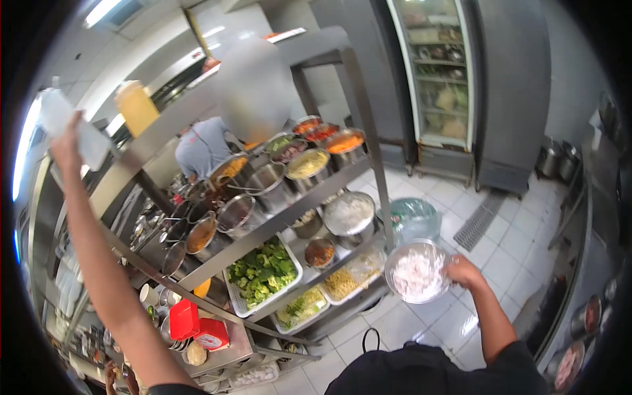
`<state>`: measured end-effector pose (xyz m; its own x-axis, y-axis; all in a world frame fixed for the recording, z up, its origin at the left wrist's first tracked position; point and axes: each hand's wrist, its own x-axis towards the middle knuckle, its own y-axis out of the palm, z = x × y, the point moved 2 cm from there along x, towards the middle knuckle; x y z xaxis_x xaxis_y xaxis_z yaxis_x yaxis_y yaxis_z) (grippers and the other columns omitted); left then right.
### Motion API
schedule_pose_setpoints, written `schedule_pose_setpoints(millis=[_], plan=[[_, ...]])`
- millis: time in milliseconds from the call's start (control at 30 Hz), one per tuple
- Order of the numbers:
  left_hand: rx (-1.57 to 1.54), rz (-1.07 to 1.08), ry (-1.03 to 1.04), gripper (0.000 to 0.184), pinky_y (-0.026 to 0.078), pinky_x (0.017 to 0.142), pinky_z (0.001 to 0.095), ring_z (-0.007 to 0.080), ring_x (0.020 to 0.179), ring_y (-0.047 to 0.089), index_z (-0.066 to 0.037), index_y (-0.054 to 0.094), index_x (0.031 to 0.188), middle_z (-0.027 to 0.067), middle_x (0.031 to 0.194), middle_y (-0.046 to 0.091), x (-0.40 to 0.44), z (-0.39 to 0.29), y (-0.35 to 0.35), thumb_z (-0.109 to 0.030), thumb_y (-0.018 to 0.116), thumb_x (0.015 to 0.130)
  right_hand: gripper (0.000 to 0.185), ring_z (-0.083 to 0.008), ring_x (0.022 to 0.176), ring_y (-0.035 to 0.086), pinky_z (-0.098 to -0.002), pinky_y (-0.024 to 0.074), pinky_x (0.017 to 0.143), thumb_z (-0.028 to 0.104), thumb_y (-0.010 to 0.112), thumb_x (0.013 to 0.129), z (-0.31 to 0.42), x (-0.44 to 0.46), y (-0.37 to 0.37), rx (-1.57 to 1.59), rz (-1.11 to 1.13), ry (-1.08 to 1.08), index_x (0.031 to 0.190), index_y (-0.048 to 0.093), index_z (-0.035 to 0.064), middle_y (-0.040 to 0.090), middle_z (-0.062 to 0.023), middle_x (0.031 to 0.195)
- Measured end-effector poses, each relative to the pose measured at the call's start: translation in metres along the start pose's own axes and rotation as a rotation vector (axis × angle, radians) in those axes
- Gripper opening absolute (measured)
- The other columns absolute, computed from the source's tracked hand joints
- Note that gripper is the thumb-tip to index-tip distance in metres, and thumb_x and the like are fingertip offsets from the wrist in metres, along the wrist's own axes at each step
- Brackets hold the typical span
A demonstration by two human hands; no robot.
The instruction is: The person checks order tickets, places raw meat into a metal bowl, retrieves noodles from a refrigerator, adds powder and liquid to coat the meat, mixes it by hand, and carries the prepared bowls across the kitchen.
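Note:
My left hand [68, 148] is raised at the upper left, its fingers against a pale, translucent container [72, 125] on the top shelf. Beside that stands a jug of yellow liquid [136, 107]. At the right, my right hand [462, 271] grips the rim of a metal bowl [418, 271] holding pale, whitish pieces. The bowl is held above the tiled floor, close to the rack's corner post. Inside the rack, near the bowl, sits a pot of white powder [349, 214].
Metal rack [289, 217] with many pots of cut vegetables; broccoli tray [263, 275] lower down. A red scale [210, 334] stands lower left. Beyond the rack, a person in grey [203, 148] bends over. Green-tinted plastic tub [415, 219], floor drain [479, 220] and glass-door fridge [438, 72] are right.

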<state>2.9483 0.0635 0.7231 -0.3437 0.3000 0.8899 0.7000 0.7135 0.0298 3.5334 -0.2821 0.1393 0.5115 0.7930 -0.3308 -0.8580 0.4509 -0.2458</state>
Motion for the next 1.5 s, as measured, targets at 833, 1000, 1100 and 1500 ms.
schedule_pose_setpoints(millis=[833, 1000, 1100, 1500], plan=[[0.440, 1.967, 0.243, 0.054, 0.052, 0.077, 0.0408, 0.0366, 0.086, 0.064, 0.000, 0.058, 0.107, 0.0207, 0.090, 0.067, -0.571, -0.094, 0.072, -0.019, 0.070, 0.058, 0.031, -0.0442, 0.093, 0.058, -0.0444, 0.0460, 0.085, 0.012, 0.051, 0.075, -0.022, 0.075, 0.055, -0.353, -0.108, -0.214, 0.095, 0.062, -0.0079, 0.061, -0.0288, 0.098], [0.585, 1.967, 0.392, 0.045, 0.053, 0.076, 0.0400, 0.0334, 0.086, 0.065, -0.001, 0.059, 0.105, 0.0184, 0.088, 0.067, -0.567, -0.099, 0.076, -0.012, 0.064, 0.061, 0.030, -0.0433, 0.096, 0.057, -0.0450, 0.0450, 0.087, 0.014, 0.052, 0.075, -0.034, 0.074, 0.068, -0.394, -0.099, -0.236, 0.093, 0.062, -0.0085, 0.060, -0.0291, 0.100], [0.656, 1.986, 0.419, 0.044, 0.053, 0.077, 0.0398, 0.0327, 0.088, 0.065, -0.001, 0.059, 0.103, 0.0184, 0.089, 0.066, -0.560, -0.103, 0.070, -0.011, 0.064, 0.061, 0.030, -0.0433, 0.093, 0.058, -0.0450, 0.0458, 0.085, 0.014, 0.052, 0.074, -0.033, 0.070, 0.071, -0.403, -0.066, -0.216, 0.091, 0.062, -0.0082, 0.061, -0.0291, 0.095], [0.464, 1.944, -0.025, 0.059, 0.052, 0.078, 0.0401, 0.0340, 0.090, 0.064, -0.004, 0.055, 0.114, 0.0194, 0.096, 0.066, -0.573, -0.063, 0.012, -0.019, 0.073, 0.060, 0.028, -0.0386, 0.081, 0.062, -0.0412, 0.0466, 0.076, 0.009, 0.050, 0.071, -0.055, 0.074, 0.086, -0.066, 0.033, -0.261, 0.090, 0.063, -0.0056, 0.064, -0.0254, 0.085]])
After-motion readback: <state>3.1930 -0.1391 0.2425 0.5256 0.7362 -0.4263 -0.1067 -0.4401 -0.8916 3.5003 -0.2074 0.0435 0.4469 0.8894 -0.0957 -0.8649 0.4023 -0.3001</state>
